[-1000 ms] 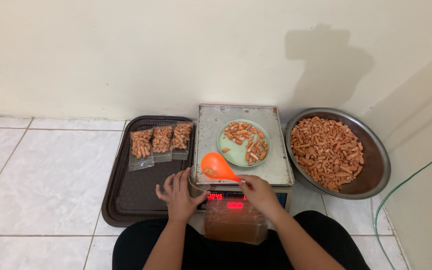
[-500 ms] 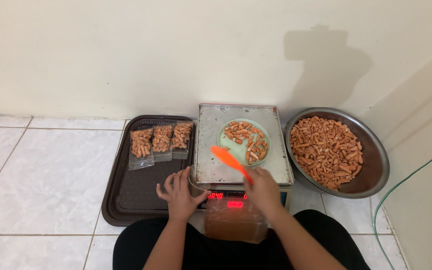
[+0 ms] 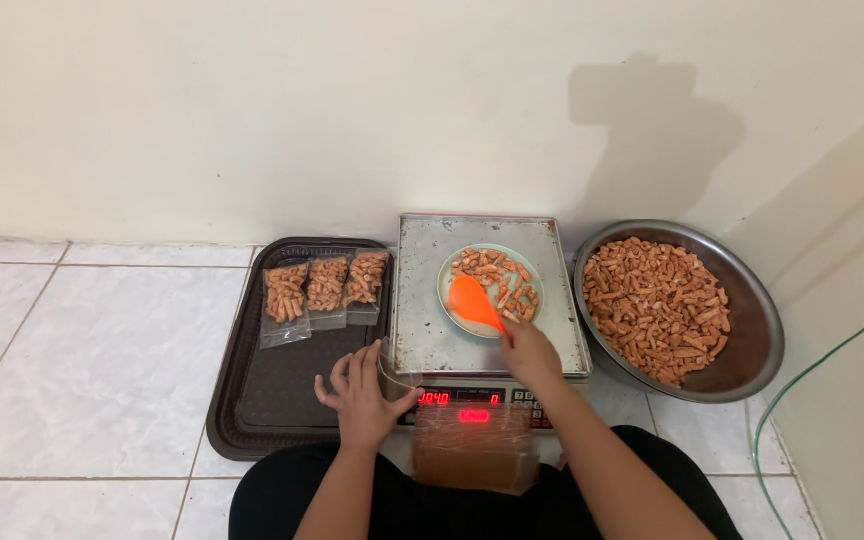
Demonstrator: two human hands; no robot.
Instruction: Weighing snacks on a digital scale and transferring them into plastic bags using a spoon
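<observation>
Fingers of right hand [image 3: 529, 352] grip orange scoop [image 3: 472, 300]; left hand [image 3: 362, 392] rests splayed, empty.

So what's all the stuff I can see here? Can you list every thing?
scale: one, silver metal top with red lit display, on the floor in the middle
small plate: one, pale green, on the scale, holding some snack pieces
spoon: one, orange plastic, over the small plate
big bowl: one, silver metal, right of the scale, full of orange-brown snack pieces
tray: one, dark brown, left of the scale
snack bags: three, clear, filled, in a row at the tray's far end
brown packet: one, below the display
hose: one, green, far right
left hand: open, at the tray's edge
right hand: grip on the spoon
</observation>
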